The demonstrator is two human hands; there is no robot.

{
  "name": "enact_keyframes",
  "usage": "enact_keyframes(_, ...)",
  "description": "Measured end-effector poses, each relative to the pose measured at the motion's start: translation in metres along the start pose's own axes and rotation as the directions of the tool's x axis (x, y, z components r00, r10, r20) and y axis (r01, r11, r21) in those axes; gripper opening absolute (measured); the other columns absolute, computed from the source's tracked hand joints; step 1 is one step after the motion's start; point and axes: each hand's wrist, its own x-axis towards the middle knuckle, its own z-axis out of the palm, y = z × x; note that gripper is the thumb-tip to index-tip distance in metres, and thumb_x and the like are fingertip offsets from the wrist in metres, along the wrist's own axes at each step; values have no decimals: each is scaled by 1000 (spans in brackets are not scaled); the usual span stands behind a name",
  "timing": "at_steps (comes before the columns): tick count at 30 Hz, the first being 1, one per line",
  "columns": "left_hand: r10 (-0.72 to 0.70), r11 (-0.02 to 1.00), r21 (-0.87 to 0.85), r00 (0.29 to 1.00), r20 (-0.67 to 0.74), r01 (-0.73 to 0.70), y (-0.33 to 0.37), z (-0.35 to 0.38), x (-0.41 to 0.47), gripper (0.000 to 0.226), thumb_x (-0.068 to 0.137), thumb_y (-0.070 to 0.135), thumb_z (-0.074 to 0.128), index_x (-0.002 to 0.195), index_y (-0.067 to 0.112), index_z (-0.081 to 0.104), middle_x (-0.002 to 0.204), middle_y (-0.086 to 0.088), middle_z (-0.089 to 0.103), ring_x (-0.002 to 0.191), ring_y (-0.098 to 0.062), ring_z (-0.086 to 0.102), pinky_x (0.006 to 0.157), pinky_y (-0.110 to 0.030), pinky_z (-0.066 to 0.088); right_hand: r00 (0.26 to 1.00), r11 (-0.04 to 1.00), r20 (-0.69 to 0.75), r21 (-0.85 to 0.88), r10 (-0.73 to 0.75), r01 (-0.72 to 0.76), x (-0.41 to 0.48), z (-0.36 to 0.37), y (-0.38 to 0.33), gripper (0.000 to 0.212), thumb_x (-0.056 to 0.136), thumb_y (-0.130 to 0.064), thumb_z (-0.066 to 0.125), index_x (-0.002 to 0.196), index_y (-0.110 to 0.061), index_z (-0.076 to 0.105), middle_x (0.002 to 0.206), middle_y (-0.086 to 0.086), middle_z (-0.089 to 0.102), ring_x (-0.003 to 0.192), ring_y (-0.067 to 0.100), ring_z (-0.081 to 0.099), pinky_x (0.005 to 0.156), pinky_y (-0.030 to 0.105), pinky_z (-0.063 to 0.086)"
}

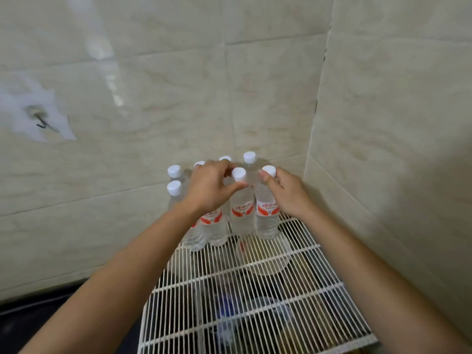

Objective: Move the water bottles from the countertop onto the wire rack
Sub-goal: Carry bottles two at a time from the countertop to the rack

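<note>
Several clear water bottles with white caps and red-and-white labels stand upright in a cluster at the far end of the white wire rack (pixel 255 282), close to the tiled corner. My left hand (pixel 209 187) grips the neck of a middle bottle (pixel 241 210), thumb and fingers just under its cap. My right hand (pixel 288 192) holds the neck of the rightmost front bottle (pixel 267 215), thumb against the cap. Both bottles rest on the rack. Two more bottles (pixel 174 185) stand at the left of the cluster, partly hidden behind my left wrist.
Tiled walls close in the rack at the back and right. A metal hook (pixel 40 121) sticks out of the left wall. Dark objects and a bowl show below the rack's wires. A dark countertop edge (pixel 38 307) lies at lower left.
</note>
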Motion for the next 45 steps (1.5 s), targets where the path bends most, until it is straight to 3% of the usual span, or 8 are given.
enact_keyframes(7,-41,994,96,998,-39,45,-25,7,5,47,83,54,73,110,15,69,96,-2,75,87,-21,69,75,-37,56,995,987,50,-127,-91,96,23,13,-8,51,101,-60,38,118,-17,61,114,6,67,102,24,63,85,42,51)
enact_keyframes(19,6,992,126,1000,-2,-6,-32,11,10,46,84,50,73,112,15,69,100,-2,74,90,-20,68,72,-28,47,982,979,-18,-88,-186,184,25,26,6,49,102,-46,49,142,-17,46,135,10,51,119,24,53,89,28,37)
enact_keyframes(24,63,977,202,998,13,-65,-30,5,-4,71,89,66,53,135,12,56,133,-9,62,127,-29,54,105,-45,43,981,984,-77,-31,-179,177,7,29,10,81,97,-63,44,161,-23,14,163,13,23,151,26,25,118,38,24)
enact_keyframes(28,42,980,197,939,-342,28,-42,-29,-47,61,100,51,47,143,8,50,147,-12,51,138,-29,44,114,-44,34,817,927,-438,-142,-374,348,-8,35,-23,72,102,-52,44,156,-6,29,162,23,25,152,38,21,121,56,24)
enact_keyframes(30,4,960,253,894,-449,123,-60,-41,-84,56,102,44,46,144,7,49,149,-16,48,138,-34,45,112,-48,35,721,873,-498,-205,-482,442,-14,50,-42,64,103,-44,47,151,-3,39,157,27,33,149,43,25,119,59,23)
enact_keyframes(33,-149,863,381,887,-437,333,-97,-51,-152,60,104,47,39,147,6,44,156,-22,38,143,-41,38,111,-56,35,652,777,-433,-241,-622,582,-23,94,-67,58,101,-38,52,148,-6,41,155,27,36,147,45,28,119,62,22)
enact_keyframes(37,-379,671,478,816,-437,568,-137,-80,-246,64,101,51,37,149,8,42,159,-24,32,148,-41,29,112,-61,32,692,730,-244,-134,-680,670,-47,174,-105,59,99,-37,56,148,-10,40,158,23,35,149,43,25,123,59,14)
enact_keyframes(45,-481,422,439,607,-633,793,-187,-194,-418,64,100,50,40,147,7,44,157,-23,35,148,-40,29,114,-59,31,611,617,112,34,-784,786,-142,321,-238,43,98,-40,51,130,-14,63,148,15,51,146,38,32,121,62,10)
